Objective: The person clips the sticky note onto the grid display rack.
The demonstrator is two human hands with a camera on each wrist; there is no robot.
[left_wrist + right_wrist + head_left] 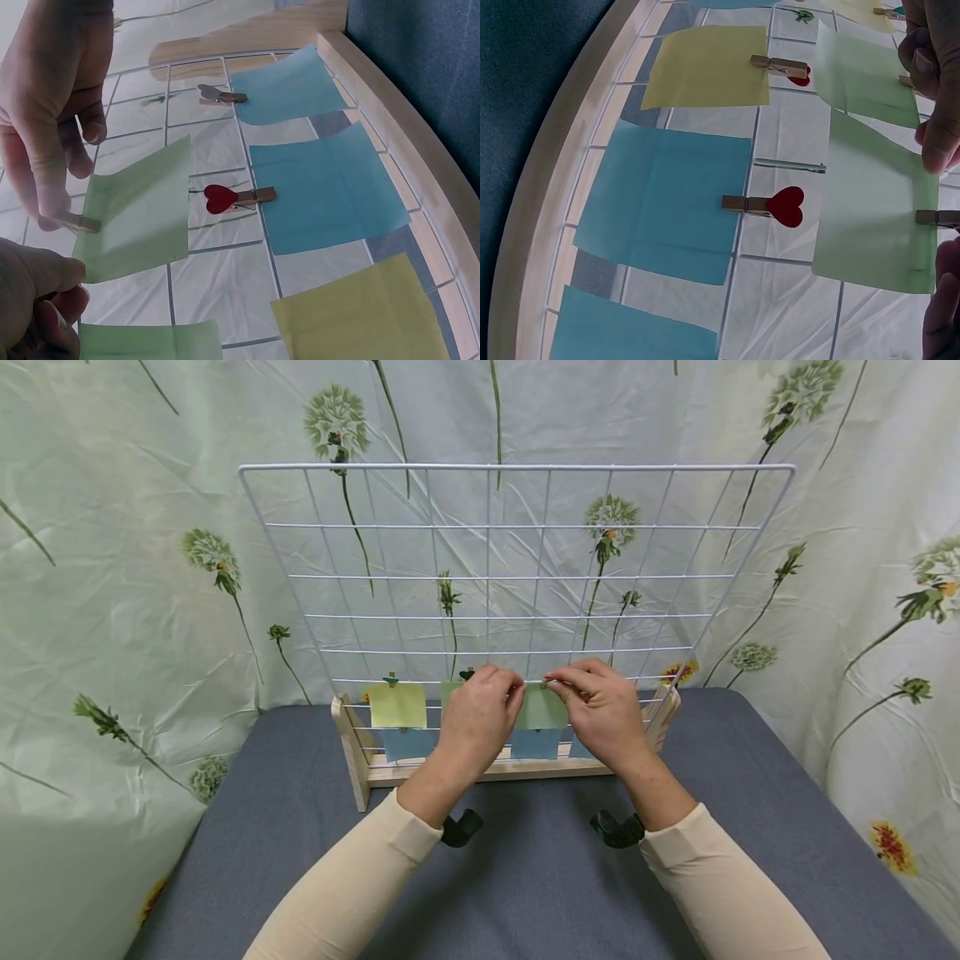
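A light green paper note (542,708) lies against the lower part of the white wire grid (487,577). My left hand (480,717) pinches its upper edge at the left corner. My right hand (609,717) pinches a small wooden clothespin (81,222) that bites the same edge; the pin's outer end is cut off in the right wrist view. Beside it hangs another green note (866,75), partly behind my left hand. Red heart clothespins fasten a blue note (664,199) and a yellow note (709,67) in the row below.
Wooden feet and a rail (517,770) carry the grid on a dark blue-grey cloth-covered table (510,877). At the grid's left hangs a pale yellow note (397,706). A flower-printed curtain (112,635) hangs behind. Black wrist mounts (617,831) sit under both forearms.
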